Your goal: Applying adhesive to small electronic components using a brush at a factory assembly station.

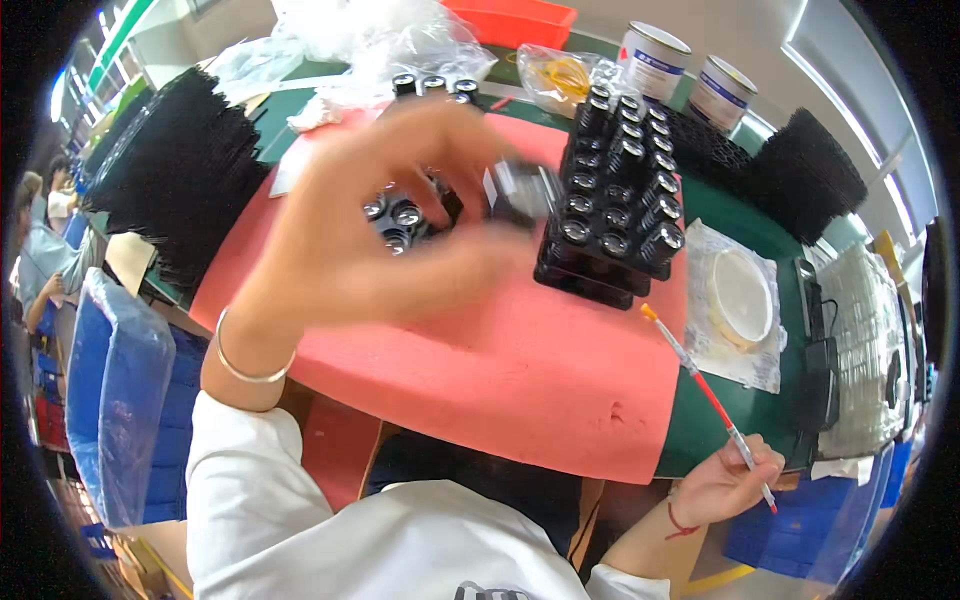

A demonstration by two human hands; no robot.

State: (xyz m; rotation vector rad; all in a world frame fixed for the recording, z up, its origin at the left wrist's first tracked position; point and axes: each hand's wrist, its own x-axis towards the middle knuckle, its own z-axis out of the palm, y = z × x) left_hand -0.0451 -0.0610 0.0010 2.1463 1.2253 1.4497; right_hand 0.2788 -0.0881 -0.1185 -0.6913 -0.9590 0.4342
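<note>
My left hand [370, 220] is raised over the red mat, large and smeared by motion. Between its thumb and fingertips is a blurred black cylinder [522, 195] with a shiny end. Just right of it, a black rack [590, 285] holds rows of black cylinders with silvery ends [617, 217]. More such cylinders [405, 216] show through the gap of my left hand, partly hidden. At the lower right, my right hand [735, 480] is closed round the handle of a thin paintbrush [712, 398], its orange tip pointing up and left toward the rack.
The red mat [500, 390] lies on a green table [690, 430]. A round white dish [742, 297] stands on a crumpled sheet at right. Two cans [652, 62], plastic bags [375, 35] and a red bin [515, 22] sit behind. Black bristly stacks [175, 170] flank the mat.
</note>
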